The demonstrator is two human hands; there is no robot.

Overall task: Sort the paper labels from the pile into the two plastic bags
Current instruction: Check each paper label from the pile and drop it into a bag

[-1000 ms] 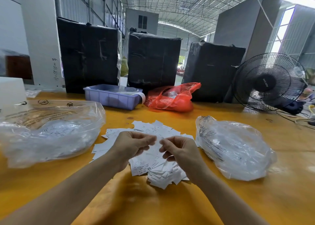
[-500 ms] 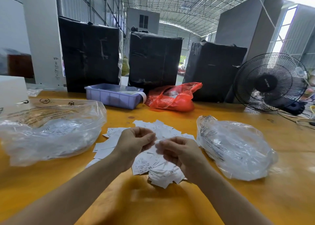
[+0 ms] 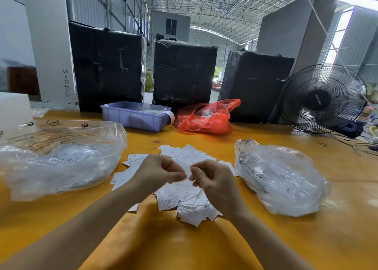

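A pile of white paper labels (image 3: 184, 200) lies on the orange table, between two clear plastic bags. The left bag (image 3: 61, 159) is large and holds labels; the right bag (image 3: 280, 179) is smaller and also holds labels. My left hand (image 3: 157, 173) and my right hand (image 3: 214, 177) hover just above the pile, fingers curled, fingertips almost meeting. They seem to pinch a label between them, but blur hides it.
A lilac plastic tray (image 3: 135, 116) and a red plastic bag (image 3: 206, 118) sit behind the pile. Three black-wrapped boxes (image 3: 184, 73) stand along the table's far edge. A black fan (image 3: 321, 100) with cables stands at the far right.
Both hands have drawn closer together over the pile and curled tighter; the pile and both bags have stayed in place.
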